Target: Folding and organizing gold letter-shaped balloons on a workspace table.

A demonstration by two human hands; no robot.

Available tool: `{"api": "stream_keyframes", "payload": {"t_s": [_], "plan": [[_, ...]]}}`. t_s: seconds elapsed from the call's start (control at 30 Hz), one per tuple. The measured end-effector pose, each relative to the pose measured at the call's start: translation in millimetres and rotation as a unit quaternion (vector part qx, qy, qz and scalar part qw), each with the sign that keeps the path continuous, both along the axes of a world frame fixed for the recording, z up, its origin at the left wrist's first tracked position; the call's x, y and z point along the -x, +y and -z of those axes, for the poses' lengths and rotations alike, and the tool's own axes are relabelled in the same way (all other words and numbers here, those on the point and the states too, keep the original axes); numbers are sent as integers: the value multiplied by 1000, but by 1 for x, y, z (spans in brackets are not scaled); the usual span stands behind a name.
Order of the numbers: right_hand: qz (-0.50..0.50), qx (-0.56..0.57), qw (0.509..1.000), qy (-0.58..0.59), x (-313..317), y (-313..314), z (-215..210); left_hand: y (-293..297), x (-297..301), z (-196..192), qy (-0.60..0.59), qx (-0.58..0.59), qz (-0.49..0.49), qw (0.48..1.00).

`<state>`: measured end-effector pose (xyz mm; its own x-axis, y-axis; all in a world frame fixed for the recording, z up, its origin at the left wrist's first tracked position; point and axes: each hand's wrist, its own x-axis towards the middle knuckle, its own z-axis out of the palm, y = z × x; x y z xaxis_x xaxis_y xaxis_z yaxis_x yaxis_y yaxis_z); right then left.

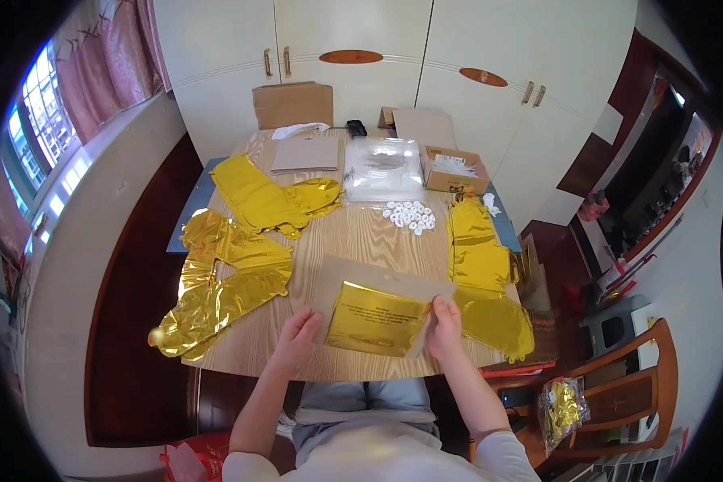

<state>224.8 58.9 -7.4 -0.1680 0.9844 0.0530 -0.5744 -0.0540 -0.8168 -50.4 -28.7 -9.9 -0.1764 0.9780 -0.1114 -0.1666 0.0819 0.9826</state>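
Observation:
Over the near edge of the table, a clear plastic bag (379, 318) is stretched between my hands. Folded gold foil shows inside it, under dark print, and a greyish strip runs along its top. My left hand (300, 331) is closed at the bag's left edge, thumb and fingers together. At the opposite edge, my right hand (444, 324) pinches the bag with the thumb on top. Crumpled gold foil balloons (253, 277) lie on the left, flat and shiny. More flat gold foil (478, 257) is spread along the table's right side.
Beyond the bag are small white rings (410, 215), a stack of clear plastic bags (383, 170) and a cardboard box (455, 170) with white strips. Grey card sheets (305, 154) lie far left. A wooden chair (647, 377) stands at right, holding a bagged gold foil item (565, 408).

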Motion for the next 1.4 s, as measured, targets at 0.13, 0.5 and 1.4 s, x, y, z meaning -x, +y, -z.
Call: {"api": "stream_keyframes", "payload": {"t_s": [0.13, 0.5, 1.4], "plan": [[9, 94, 995, 35, 3, -6, -4, -9, 0, -23, 39, -17, 73, 996], [25, 122, 992, -30, 6, -9, -9, -13, 0, -14, -14, -4, 101, 995], [22, -314, 708, -632, 10, 31, -15, -28, -7, -15, 552, -111, 75, 823]]}}
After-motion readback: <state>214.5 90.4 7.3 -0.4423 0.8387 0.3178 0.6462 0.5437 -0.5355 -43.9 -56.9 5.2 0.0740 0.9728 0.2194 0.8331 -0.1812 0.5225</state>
